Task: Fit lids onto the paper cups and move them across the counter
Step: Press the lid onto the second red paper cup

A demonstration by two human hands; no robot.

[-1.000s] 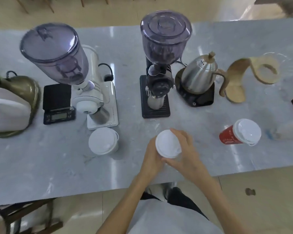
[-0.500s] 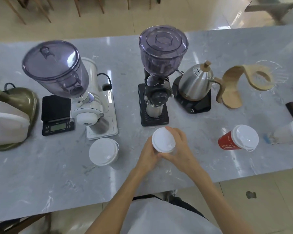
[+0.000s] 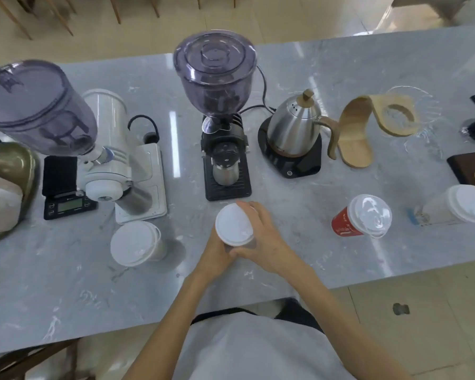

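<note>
A paper cup with a white lid (image 3: 233, 224) stands upright on the grey marble counter (image 3: 66, 292), in front of the black grinder. My left hand (image 3: 214, 256) holds its side from the near left. My right hand (image 3: 261, 237) wraps round its right side, fingers curled up by the rim. A white lidded cup (image 3: 135, 244) stands to the left. A red cup with a white lid (image 3: 364, 216) stands to the right, and another white lidded cup (image 3: 458, 205) stands at the far right.
Behind the cups stand a white grinder (image 3: 107, 160), a black scale (image 3: 63, 193), a black grinder (image 3: 222, 133), a steel kettle on a black base (image 3: 294, 133) and a wooden dripper stand (image 3: 368, 127). The counter's near edge runs just behind my forearms.
The view has shifted, so the counter sits lower in frame. My hands stay on the middle cup, and my right fingers have slid from over the lid to the cup's right side.
</note>
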